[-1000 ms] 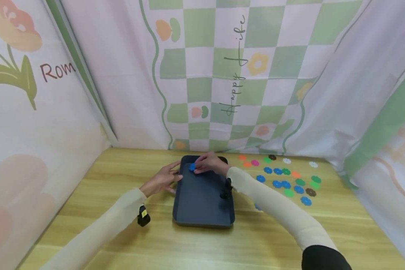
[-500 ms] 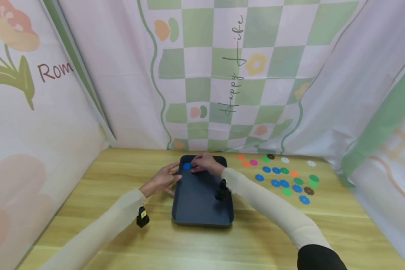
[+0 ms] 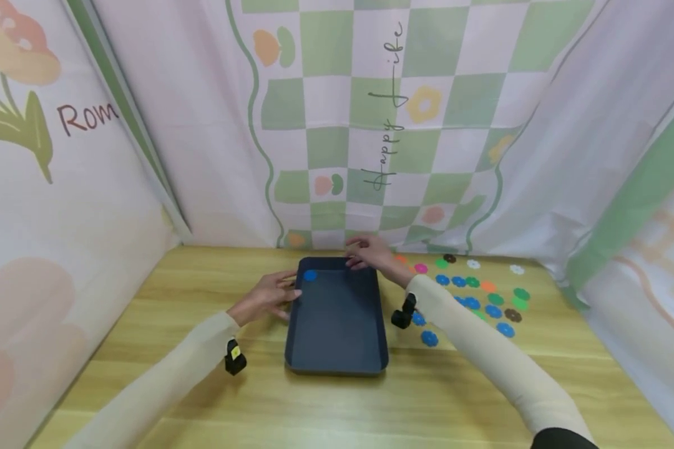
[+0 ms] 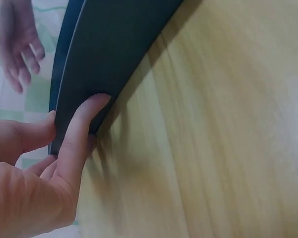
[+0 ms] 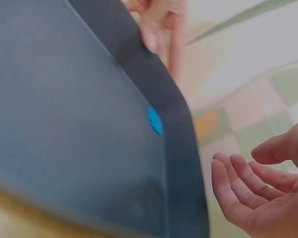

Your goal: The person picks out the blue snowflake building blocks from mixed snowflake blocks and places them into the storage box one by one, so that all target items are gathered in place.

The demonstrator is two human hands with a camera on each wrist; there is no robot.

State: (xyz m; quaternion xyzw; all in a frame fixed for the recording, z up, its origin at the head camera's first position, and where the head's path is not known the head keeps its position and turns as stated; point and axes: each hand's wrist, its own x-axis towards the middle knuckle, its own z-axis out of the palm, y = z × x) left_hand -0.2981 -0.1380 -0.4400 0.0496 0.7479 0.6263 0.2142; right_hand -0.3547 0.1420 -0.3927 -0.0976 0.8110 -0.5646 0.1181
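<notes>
A dark grey rectangular baking tray (image 3: 337, 330) lies on the wooden table. One blue flower-shaped disc (image 3: 310, 275) rests flat in its far left corner; the right wrist view shows the same blue disc (image 5: 155, 121) by the inner wall. My left hand (image 3: 264, 297) holds the tray's left side. In the left wrist view its thumb is at the rim and its fingers (image 4: 77, 131) lie against the outer wall. Over the tray's far right corner hovers my right hand (image 3: 372, 254), its fingers loosely bent and nothing between them.
To the right of the tray, several flower-shaped discs (image 3: 472, 303) in blue, green, orange, brown, pink and white are spread on the table (image 3: 460, 399). Behind the table hangs a checked curtain (image 3: 331, 149), and another printed curtain (image 3: 90, 206) closes the left side.
My right hand has let go of the blue disc in the tray's far left corner, then moved right and up to the far right corner. The left hand stays at the tray's side.
</notes>
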